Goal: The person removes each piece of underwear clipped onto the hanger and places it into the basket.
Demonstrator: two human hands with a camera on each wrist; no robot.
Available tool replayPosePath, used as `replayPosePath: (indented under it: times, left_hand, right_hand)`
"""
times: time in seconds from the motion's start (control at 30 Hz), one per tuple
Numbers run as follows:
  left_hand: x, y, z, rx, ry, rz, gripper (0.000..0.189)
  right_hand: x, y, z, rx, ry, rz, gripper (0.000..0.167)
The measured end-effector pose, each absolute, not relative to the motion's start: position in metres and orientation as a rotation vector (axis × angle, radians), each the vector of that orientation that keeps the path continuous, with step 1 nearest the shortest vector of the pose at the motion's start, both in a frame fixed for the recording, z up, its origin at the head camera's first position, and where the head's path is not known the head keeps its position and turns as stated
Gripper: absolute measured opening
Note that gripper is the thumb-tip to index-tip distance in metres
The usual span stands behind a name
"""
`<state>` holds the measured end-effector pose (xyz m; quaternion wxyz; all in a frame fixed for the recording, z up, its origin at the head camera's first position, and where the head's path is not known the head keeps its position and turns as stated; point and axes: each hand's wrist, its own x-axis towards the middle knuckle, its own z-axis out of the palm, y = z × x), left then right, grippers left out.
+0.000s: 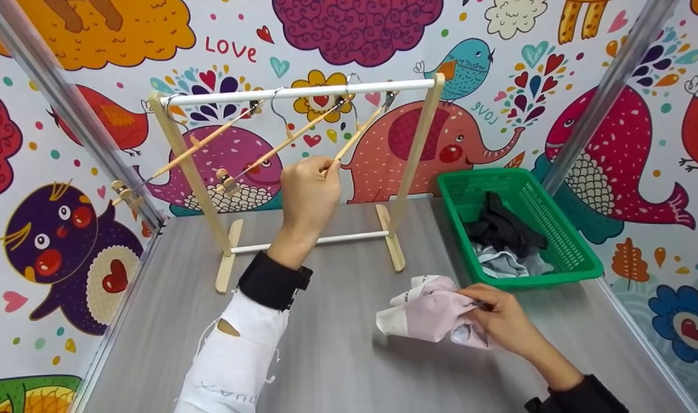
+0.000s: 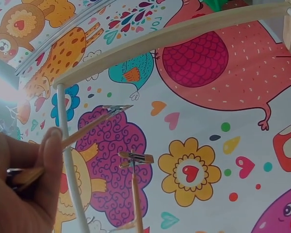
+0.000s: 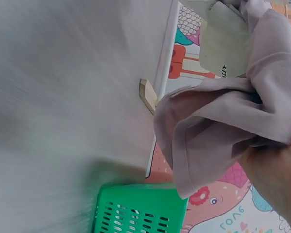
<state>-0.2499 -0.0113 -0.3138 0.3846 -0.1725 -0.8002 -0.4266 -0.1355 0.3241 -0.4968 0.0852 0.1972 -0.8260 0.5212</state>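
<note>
My left hand point(image 1: 310, 192) grips the near end of the rightmost wooden clip hanger point(image 1: 359, 136), which hangs by its metal hook from the rack's white rod point(image 1: 309, 90). In the left wrist view, a metal clip point(image 2: 117, 108) shows at the hanger's far end; the near clip is mostly hidden behind the fingers. Low over the table, my right hand point(image 1: 505, 322) pinches a crumpled pale pink garment point(image 1: 432, 314) with whitish parts and dark lettering. Its folds point(image 3: 223, 121) droop from the fingers in the right wrist view.
Two more clip hangers, one in the middle point(image 1: 291, 137) and one at the left point(image 1: 194, 146), hang on the same wooden rack. A green basket point(image 1: 573, 246) at the right holds dark clothing point(image 1: 507, 223) and light grey clothing point(image 1: 501, 263). Behind stands a patterned wall point(image 1: 349, 34).
</note>
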Motion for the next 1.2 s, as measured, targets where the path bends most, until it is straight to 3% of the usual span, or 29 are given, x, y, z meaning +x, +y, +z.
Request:
replayPosePath:
  times: [0.33,1.2]
  left_hand:
    - [-0.254,-0.012,-0.323,-0.442,-2.034,-1.086,0.010]
    - [-0.260,-0.016,-0.347,-0.526,-1.989,-1.171,0.007]
  right_hand:
    - [-0.138,0.329,-0.482,0.321,-2.416,1.634,0.033]
    - [-0.145,0.347,-0.462,0.246,-2.357,1.541,0.031]
